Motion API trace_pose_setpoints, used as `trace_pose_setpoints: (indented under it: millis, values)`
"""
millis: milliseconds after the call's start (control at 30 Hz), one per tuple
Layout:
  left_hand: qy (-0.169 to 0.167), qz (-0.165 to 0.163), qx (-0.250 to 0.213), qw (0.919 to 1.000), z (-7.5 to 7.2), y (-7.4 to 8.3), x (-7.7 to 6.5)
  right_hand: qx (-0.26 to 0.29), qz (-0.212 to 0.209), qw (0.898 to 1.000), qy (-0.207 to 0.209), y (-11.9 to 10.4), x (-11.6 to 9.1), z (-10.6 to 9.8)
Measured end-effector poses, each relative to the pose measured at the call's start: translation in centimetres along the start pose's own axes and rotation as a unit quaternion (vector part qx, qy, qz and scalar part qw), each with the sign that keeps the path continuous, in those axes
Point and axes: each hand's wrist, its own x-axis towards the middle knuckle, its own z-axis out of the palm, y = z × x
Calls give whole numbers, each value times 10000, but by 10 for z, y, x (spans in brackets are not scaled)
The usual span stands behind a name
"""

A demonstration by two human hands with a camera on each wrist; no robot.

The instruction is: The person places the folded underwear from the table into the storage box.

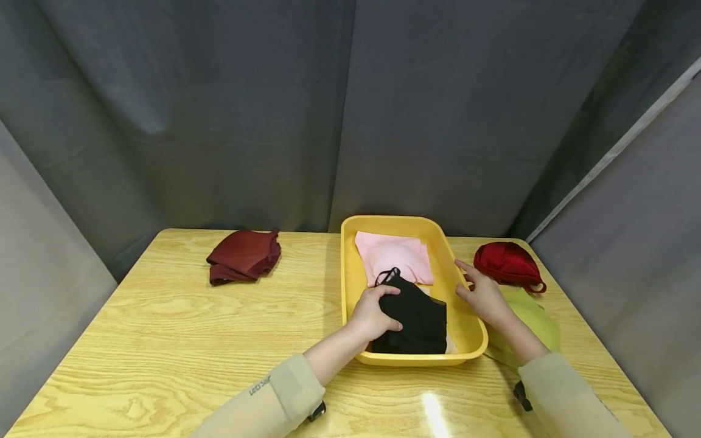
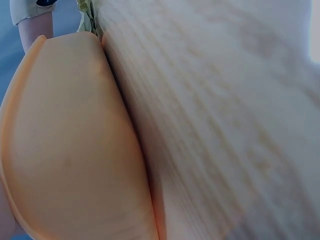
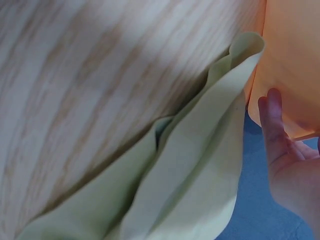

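Note:
A folded black garment with a thin strap (image 1: 418, 319) lies at the near end of the yellow plastic basket (image 1: 421, 360). My left hand (image 1: 372, 313) rests on its left side, thumb and fingers spread apart on the cloth. My right hand (image 1: 484, 295) is at the basket's right rim, fingers extended. In the right wrist view, fingers (image 3: 272, 117) of that hand lie straight along the basket's outer wall. A folded pink garment (image 1: 394, 255) lies at the far end of the basket. The left wrist view shows the basket wall (image 2: 75, 130); the left hand's grip is hidden there.
Right of the basket lies a yellow-green garment (image 1: 528, 322), partly under my right forearm. Behind it sits a red satin bra (image 1: 508, 264). A folded maroon garment (image 1: 244, 255) lies at the table's back left. Grey curtains (image 1: 263, 115) enclose the wooden table (image 1: 219, 340).

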Motion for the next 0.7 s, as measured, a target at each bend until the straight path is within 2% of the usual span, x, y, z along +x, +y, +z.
trace_pose_setpoints:
  millis: [233,400,700]
  values:
    - [-10,-42,71,10000,0,1,0,30,80,10000,-40,0,0,1]
    - [120,-44,291,9995,0,3,-3,25,113,9999,-71,0,0,0]
    - [243,551,697,9957,-4,11,-11,45,99,9999,-31,0,-1,0]
